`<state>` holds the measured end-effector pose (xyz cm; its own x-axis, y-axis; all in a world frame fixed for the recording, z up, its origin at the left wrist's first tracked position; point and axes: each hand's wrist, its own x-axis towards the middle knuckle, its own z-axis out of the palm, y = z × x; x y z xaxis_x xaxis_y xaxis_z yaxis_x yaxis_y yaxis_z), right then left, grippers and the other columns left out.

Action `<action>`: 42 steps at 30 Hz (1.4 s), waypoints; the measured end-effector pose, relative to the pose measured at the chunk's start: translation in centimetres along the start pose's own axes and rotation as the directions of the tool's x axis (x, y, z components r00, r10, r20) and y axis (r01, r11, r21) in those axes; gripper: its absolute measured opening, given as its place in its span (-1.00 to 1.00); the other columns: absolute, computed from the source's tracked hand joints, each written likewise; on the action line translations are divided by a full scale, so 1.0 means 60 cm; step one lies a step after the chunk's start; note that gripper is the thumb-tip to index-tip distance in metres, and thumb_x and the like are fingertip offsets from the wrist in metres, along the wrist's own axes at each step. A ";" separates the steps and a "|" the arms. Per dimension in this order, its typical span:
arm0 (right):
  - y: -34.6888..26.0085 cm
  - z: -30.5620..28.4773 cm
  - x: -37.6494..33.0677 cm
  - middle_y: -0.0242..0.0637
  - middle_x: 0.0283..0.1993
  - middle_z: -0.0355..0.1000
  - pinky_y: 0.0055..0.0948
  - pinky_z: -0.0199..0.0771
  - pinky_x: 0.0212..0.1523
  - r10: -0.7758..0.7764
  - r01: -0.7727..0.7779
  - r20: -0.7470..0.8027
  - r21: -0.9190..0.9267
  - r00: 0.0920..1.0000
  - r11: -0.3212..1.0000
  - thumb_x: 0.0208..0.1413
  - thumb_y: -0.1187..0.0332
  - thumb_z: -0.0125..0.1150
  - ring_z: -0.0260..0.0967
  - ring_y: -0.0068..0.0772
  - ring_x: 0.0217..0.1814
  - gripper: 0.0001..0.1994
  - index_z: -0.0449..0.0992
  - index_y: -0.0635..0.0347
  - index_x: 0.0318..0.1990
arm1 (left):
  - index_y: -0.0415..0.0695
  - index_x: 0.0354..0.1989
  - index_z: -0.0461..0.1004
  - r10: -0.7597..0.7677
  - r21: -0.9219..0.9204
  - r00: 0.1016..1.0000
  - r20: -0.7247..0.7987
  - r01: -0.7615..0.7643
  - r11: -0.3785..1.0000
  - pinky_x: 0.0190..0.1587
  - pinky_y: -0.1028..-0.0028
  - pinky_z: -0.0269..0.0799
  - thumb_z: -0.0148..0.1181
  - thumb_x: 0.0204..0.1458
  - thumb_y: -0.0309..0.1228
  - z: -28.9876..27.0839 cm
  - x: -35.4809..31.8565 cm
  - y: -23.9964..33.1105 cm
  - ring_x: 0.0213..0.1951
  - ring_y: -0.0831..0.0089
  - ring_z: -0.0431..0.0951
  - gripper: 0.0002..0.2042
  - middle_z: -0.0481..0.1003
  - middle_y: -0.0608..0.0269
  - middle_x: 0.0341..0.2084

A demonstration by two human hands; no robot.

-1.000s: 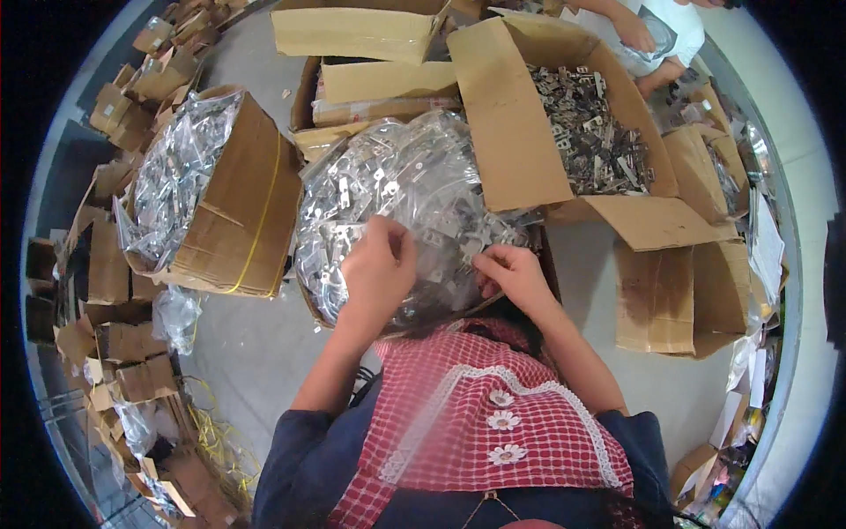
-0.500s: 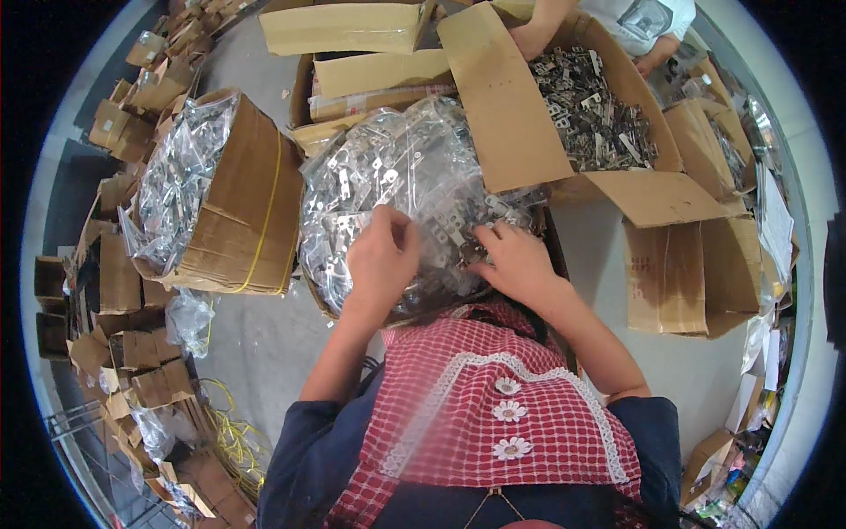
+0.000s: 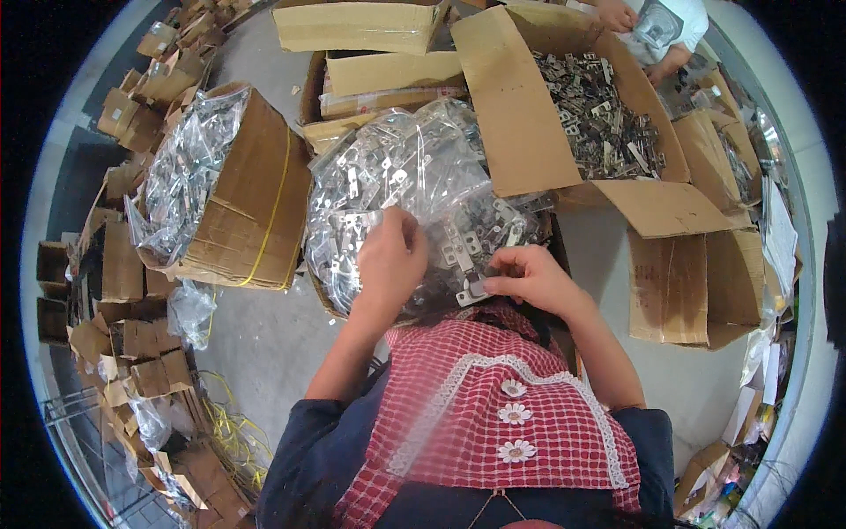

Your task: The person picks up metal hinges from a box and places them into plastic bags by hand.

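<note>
In front of me is a heap of clear plastic bags (image 3: 379,167) filled with shiny metal hinges. My left hand (image 3: 392,260) is closed over the heap's near part, its fingertips pinching what looks like the edge of a bag. My right hand (image 3: 533,278) is closed too, with thumb and fingers on a metal hinge (image 3: 473,291) at the heap's near edge, close to my apron. Loose hinges (image 3: 463,247) lie between the two hands, partly under film. The left fingertips are partly hidden behind the hand.
At the left stands a carton (image 3: 242,203) with a yellow strap, packed with bagged metal parts. A large open carton (image 3: 656,115) of loose hinges is at the far right, where another person's hand (image 3: 617,15) shows. An empty-looking carton (image 3: 670,286) sits nearer on the right.
My right hand has drawn nearer to me and now pinches a hinge at the heap's near edge. My left hand has barely moved. The other person's hand has lifted out of the far carton.
</note>
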<state>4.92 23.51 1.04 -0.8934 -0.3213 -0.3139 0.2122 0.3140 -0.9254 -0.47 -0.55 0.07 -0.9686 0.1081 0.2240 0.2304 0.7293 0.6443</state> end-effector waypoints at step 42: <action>-0.026 -0.006 0.045 -0.11 -0.14 0.33 -0.14 0.45 -0.05 -0.537 -0.003 -0.341 -0.846 0.771 0.533 -0.03 0.49 0.26 0.38 -0.01 -0.06 -0.69 0.59 0.12 -0.07 | -0.08 -0.26 0.58 0.652 0.104 0.752 -0.098 -0.644 0.758 -0.19 0.31 0.50 0.25 -0.17 -0.58 0.029 0.020 0.021 -0.24 0.21 0.54 -0.76 0.54 0.24 -0.27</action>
<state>2.04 22.48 1.71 -0.9383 -0.1118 0.3273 -0.2190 0.9245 -0.3121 -1.51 1.66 -0.09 -0.5692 0.4907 0.6597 0.7883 0.5537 0.2683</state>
